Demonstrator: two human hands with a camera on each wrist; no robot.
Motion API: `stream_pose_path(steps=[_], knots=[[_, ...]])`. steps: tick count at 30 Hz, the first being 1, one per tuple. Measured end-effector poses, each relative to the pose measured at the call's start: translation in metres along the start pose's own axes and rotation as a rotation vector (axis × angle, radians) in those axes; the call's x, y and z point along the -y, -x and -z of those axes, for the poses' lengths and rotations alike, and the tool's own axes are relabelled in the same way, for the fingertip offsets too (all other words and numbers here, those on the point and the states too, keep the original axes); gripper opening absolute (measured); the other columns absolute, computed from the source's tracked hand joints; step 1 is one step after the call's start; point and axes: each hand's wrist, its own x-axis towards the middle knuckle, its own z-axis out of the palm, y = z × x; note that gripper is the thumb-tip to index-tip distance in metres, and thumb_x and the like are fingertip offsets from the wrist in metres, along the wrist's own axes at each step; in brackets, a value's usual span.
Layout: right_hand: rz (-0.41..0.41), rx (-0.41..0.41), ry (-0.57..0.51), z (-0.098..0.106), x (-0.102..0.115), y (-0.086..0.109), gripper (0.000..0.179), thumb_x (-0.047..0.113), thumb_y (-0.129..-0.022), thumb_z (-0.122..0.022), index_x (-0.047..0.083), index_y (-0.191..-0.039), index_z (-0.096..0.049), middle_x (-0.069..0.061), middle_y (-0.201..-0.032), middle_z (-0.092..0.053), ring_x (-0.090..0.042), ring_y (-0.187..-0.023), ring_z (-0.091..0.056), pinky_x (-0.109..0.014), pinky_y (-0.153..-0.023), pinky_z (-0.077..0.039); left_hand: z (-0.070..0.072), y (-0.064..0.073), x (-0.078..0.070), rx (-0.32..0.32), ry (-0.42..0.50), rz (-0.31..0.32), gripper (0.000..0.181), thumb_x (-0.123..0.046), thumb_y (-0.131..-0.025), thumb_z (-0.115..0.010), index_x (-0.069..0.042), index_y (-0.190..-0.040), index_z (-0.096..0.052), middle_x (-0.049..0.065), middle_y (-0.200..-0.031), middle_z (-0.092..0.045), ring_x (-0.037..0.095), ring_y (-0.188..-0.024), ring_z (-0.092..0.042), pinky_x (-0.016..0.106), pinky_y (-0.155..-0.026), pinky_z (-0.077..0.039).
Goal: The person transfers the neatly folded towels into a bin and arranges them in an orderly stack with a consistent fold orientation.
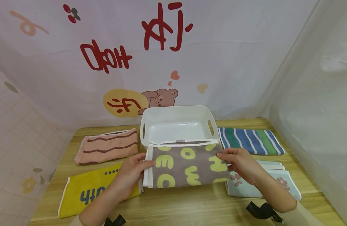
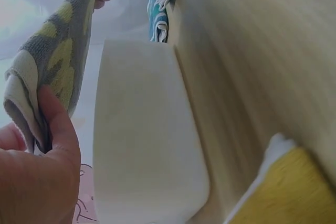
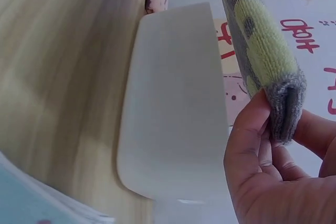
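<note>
Both hands hold up a folded grey towel (image 1: 179, 166) with yellow letters and a white border. My left hand (image 1: 131, 171) pinches its left end, thumb on the near face. At the opposite end my right hand (image 1: 241, 161) pinches the towel's edge; in the right wrist view the thumb and fingers (image 3: 247, 140) grip the folded layers. The towel is off the table, in front of a white plastic basket (image 1: 177, 110), hiding its lower front in the head view. Both wrist views show the basket's outer wall (image 2: 142, 129) beside the raised towel.
A pink towel with brown wavy stripes (image 1: 108, 146) and a yellow towel (image 1: 77, 185) lie folded at left. On the right lie a blue-green striped towel (image 1: 250, 141) and a pale blue flowered towel (image 1: 289, 185). The wooden table (image 1: 184, 207) meets a printed cloth backdrop (image 1: 232, 62).
</note>
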Motion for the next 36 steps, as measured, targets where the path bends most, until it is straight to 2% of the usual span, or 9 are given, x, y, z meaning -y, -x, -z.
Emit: stream_pose_path(steps=[5, 12, 20, 23, 29, 33, 36], knots=[[0.030, -0.002, 0.010, 0.004, 0.012, -0.004, 0.021, 0.024, -0.103, -0.069, 0.005, -0.096, -0.067, -0.002, -0.084, -0.054, -0.019, -0.083, -0.056, -0.035, -0.074, -0.055, 0.000, -0.008, -0.014, -0.007, -0.030, 0.001, 0.041, -0.015, -0.101, -0.068, 0.002, -0.138, -0.062, 0.012, -0.116, -0.076, 0.022, -0.099, -0.073, 0.033, -0.085, -0.061], [0.034, -0.001, -0.004, 0.009, 0.028, -0.013, 0.020, 0.025, -0.103, -0.068, 0.008, -0.093, -0.067, -0.001, -0.085, -0.057, -0.017, -0.079, -0.055, -0.031, -0.071, -0.052, 0.003, -0.020, -0.028, 0.034, -0.044, -0.023, 0.041, -0.016, -0.103, -0.066, 0.002, -0.139, -0.059, 0.013, -0.121, -0.074, 0.023, -0.101, -0.074, 0.037, -0.085, -0.062], [0.038, -0.030, -0.003, 0.013, 0.041, -0.028, 0.024, 0.026, -0.103, -0.070, 0.010, -0.086, -0.066, 0.002, -0.077, -0.049, -0.016, -0.076, -0.048, -0.030, -0.066, -0.045, 0.006, -0.038, -0.046, 0.019, -0.051, -0.032, 0.045, -0.018, -0.104, -0.066, 0.004, -0.142, -0.056, 0.015, -0.122, -0.071, 0.020, -0.096, -0.074, 0.034, -0.082, -0.062], [0.044, -0.042, -0.002, 0.015, 0.046, -0.034, 0.027, 0.026, -0.104, -0.068, 0.012, -0.082, -0.062, 0.003, -0.073, -0.044, -0.016, -0.075, -0.044, -0.030, -0.065, -0.040, 0.007, -0.046, -0.051, 0.036, -0.039, -0.034, 0.046, -0.017, -0.105, -0.065, 0.004, -0.144, -0.054, 0.015, -0.125, -0.069, 0.020, -0.099, -0.074, 0.036, -0.085, -0.062], [0.054, -0.039, -0.033, 0.016, 0.054, -0.047, 0.029, 0.024, -0.106, -0.064, 0.013, -0.080, -0.059, 0.002, -0.075, -0.041, -0.015, -0.076, -0.044, -0.030, -0.067, -0.039, 0.008, -0.059, -0.057, 0.048, -0.030, -0.048, 0.049, -0.016, -0.106, -0.063, 0.004, -0.149, -0.049, 0.018, -0.136, -0.061, 0.020, -0.110, -0.067, 0.030, -0.092, -0.059], [0.052, -0.053, -0.023, 0.014, 0.057, -0.055, 0.031, 0.025, -0.106, -0.064, 0.013, -0.080, -0.056, 0.000, -0.078, -0.041, -0.017, -0.079, -0.044, -0.030, -0.069, -0.040, 0.010, -0.066, -0.060, 0.021, -0.013, -0.028, 0.052, -0.016, -0.106, -0.063, 0.001, -0.152, -0.046, 0.017, -0.143, -0.057, 0.024, -0.120, -0.063, 0.033, -0.097, -0.056], [0.049, -0.071, 0.001, 0.013, 0.060, -0.060, 0.029, 0.026, -0.106, -0.065, 0.012, -0.082, -0.056, 0.000, -0.080, -0.041, -0.017, -0.079, -0.041, -0.032, -0.070, -0.040, 0.011, -0.071, -0.062, -0.006, -0.014, -0.026, 0.051, -0.015, -0.105, -0.063, 0.002, -0.151, -0.048, 0.017, -0.143, -0.057, 0.024, -0.121, -0.063, 0.033, -0.098, -0.056]])
